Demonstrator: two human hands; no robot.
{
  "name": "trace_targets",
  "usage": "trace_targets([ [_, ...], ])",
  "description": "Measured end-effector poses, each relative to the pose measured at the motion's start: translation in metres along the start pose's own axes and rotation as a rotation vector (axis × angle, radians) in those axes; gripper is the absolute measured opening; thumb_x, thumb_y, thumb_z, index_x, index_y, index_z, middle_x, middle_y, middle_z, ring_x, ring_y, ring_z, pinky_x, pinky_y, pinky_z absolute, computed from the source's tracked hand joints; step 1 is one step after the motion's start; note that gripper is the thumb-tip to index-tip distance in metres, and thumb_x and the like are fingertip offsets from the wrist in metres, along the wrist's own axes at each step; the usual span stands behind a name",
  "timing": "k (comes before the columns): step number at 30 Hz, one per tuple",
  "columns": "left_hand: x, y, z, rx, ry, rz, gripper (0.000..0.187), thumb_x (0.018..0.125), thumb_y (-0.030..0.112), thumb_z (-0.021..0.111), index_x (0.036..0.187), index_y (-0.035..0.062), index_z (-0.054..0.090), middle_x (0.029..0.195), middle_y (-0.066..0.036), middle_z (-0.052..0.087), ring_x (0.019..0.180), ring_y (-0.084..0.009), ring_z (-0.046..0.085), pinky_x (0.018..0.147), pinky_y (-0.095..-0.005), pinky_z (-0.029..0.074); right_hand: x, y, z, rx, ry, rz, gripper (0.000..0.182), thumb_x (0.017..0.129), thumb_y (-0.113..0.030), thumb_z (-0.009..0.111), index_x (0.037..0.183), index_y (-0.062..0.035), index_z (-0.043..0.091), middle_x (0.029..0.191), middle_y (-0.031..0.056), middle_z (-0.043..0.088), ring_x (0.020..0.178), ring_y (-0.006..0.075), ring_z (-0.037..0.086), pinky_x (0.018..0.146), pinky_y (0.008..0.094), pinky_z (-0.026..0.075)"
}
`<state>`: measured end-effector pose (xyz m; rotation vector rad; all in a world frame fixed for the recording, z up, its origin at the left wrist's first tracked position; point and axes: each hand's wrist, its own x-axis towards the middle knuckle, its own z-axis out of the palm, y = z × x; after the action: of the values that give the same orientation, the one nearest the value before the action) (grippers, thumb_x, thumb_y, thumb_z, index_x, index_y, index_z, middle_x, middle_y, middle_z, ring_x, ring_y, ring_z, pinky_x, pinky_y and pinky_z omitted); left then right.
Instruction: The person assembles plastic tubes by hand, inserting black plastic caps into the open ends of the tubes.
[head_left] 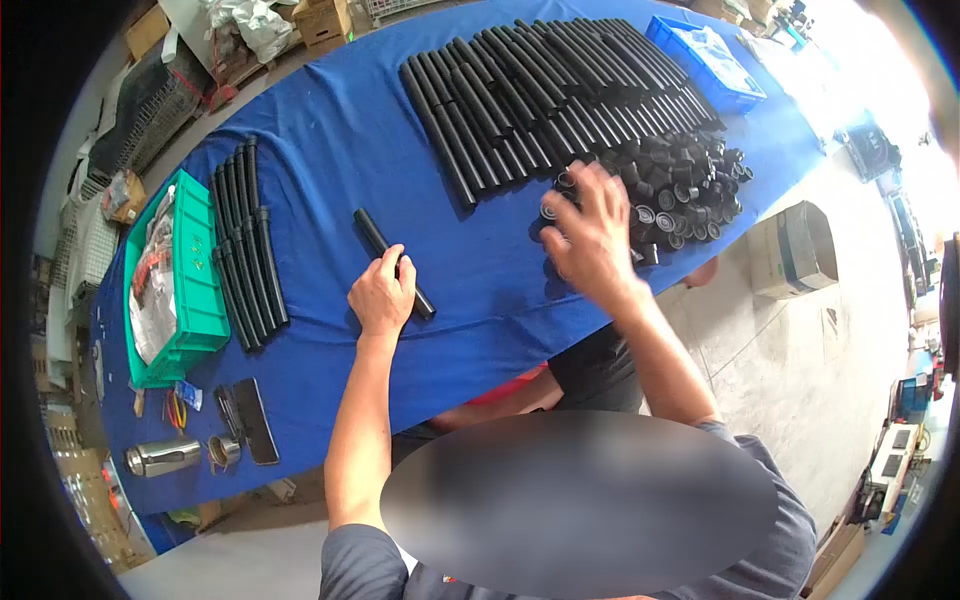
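Note:
My left hand (383, 290) is closed around a black tube (371, 232) that lies slanted on the blue cloth. Over the near left edge of a heap of small black caps (690, 190) is my right hand (592, 235), its fingers apart and slightly blurred, with nothing visible held in it. Behind the caps, many black tubes (500, 110) lie side by side in a wide stack. A smaller group of joined black tubes (250, 250) rests to the left of my left hand.
A green crate (200, 290) with bags inside stands at the left. Near it are a steel flask (165, 457), a metal cup (223, 452) and a phone (257, 420). At the far right is a blue tray (735, 88). A cardboard box (792, 250) sits on the floor.

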<state>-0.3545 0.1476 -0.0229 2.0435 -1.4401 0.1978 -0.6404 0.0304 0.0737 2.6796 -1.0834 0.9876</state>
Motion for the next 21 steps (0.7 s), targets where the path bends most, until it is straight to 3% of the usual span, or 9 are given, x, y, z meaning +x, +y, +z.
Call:
trace_targets([
  [3, 0.0, 0.001, -0.001, -0.016, 0.012, -0.003, 0.023, 0.093, 0.026, 0.065, 0.109, 0.0135, 0.076, 0.085, -0.011, 0.075, 0.075, -0.0334, 0.073, 0.066, -0.0443, 0.059, 0.015, 0.046, 0.001, -0.222, -0.209, 0.063, 0.057, 0.079, -0.034, 0.083, 0.127, -0.0078, 0.067, 0.161, 0.0266, 0.03, 0.153, 0.0444, 0.019, 0.125, 0.0612, 0.012],
  [5, 0.0, 0.001, -0.002, -0.007, -0.016, -0.035, 0.024, 0.093, 0.026, 0.064, 0.11, 0.0139, 0.076, 0.088, -0.01, 0.076, 0.078, -0.0333, 0.074, 0.069, -0.0438, 0.059, 0.02, 0.057, 0.0, -0.3, -0.359, 0.101, 0.057, 0.079, -0.036, 0.083, 0.125, -0.0057, 0.068, 0.162, 0.0271, 0.029, 0.154, 0.045, 0.017, 0.126, 0.0613, 0.011],
  [9, 0.0, 0.005, -0.005, -0.009, -0.066, -0.098, 0.026, 0.094, 0.028, 0.063, 0.112, 0.0153, 0.077, 0.096, -0.01, 0.077, 0.083, -0.0338, 0.074, 0.073, -0.0437, 0.06, 0.016, 0.065, 0.006, -0.323, -0.443, 0.109, 0.045, 0.082, -0.031, 0.082, 0.114, -0.0026, 0.07, 0.16, 0.0272, 0.033, 0.154, 0.0458, 0.019, 0.125, 0.062, 0.012],
  [12, 0.001, 0.004, -0.006, -0.002, -0.052, -0.081, 0.025, 0.094, 0.028, 0.063, 0.111, 0.0145, 0.076, 0.091, -0.01, 0.076, 0.08, -0.0339, 0.074, 0.07, -0.0446, 0.059, 0.012, 0.068, 0.012, -0.323, -0.417, 0.102, 0.04, 0.082, -0.024, 0.081, 0.112, -0.002, 0.069, 0.159, 0.0272, 0.035, 0.153, 0.0453, 0.021, 0.125, 0.061, 0.015],
  [14, -0.001, -0.002, 0.001, -0.002, 0.01, -0.015, 0.024, 0.093, 0.027, 0.064, 0.11, 0.0135, 0.075, 0.081, -0.01, 0.073, 0.073, -0.0337, 0.072, 0.064, -0.0455, 0.058, 0.009, 0.072, 0.018, -0.25, -0.29, 0.071, 0.037, 0.081, -0.022, 0.08, 0.111, -0.002, 0.069, 0.158, 0.0267, 0.036, 0.153, 0.0439, 0.022, 0.126, 0.0598, 0.015],
  [15, 0.001, -0.001, -0.002, -0.005, -0.018, -0.039, 0.024, 0.094, 0.027, 0.064, 0.111, 0.0139, 0.075, 0.086, -0.01, 0.075, 0.076, -0.034, 0.073, 0.067, -0.0454, 0.058, 0.014, 0.066, 0.016, -0.214, -0.225, 0.052, 0.036, 0.081, -0.021, 0.08, 0.11, -0.002, 0.069, 0.157, 0.0264, 0.037, 0.153, 0.0432, 0.023, 0.126, 0.0592, 0.015],
  [19, 0.0, 0.004, -0.006, -0.017, -0.069, -0.087, 0.025, 0.094, 0.028, 0.063, 0.112, 0.0156, 0.075, 0.095, -0.01, 0.077, 0.082, -0.035, 0.074, 0.072, -0.0458, 0.059, 0.02, 0.026, 0.007, 0.252, -0.096, 0.032, 0.041, 0.078, -0.013, 0.084, 0.109, 0.0004, 0.061, 0.137, 0.028, 0.055, 0.13, 0.0443, 0.054, 0.109, 0.0485, 0.045],
  [20, 0.0, 0.003, -0.005, -0.008, -0.063, -0.084, 0.025, 0.094, 0.029, 0.063, 0.111, 0.016, 0.075, 0.095, -0.01, 0.077, 0.082, -0.035, 0.074, 0.072, -0.0459, 0.059, 0.019, 0.006, 0.008, 0.413, -0.19, 0.096, 0.046, 0.077, -0.01, 0.084, 0.11, 0.0008, 0.055, 0.118, 0.0266, 0.062, 0.107, 0.0438, 0.065, 0.089, 0.0454, 0.055],
  [21, -0.001, 0.002, -0.003, 0.003, -0.057, -0.081, 0.024, 0.094, 0.029, 0.063, 0.111, 0.0164, 0.075, 0.094, -0.01, 0.077, 0.081, -0.0351, 0.074, 0.071, -0.0461, 0.059, 0.01, -0.003, 0.023, 0.458, -0.261, 0.045, 0.046, 0.078, -0.012, 0.085, 0.109, -0.0004, 0.053, 0.105, 0.023, 0.063, 0.094, 0.0416, 0.067, 0.081, 0.0458, 0.056],
])
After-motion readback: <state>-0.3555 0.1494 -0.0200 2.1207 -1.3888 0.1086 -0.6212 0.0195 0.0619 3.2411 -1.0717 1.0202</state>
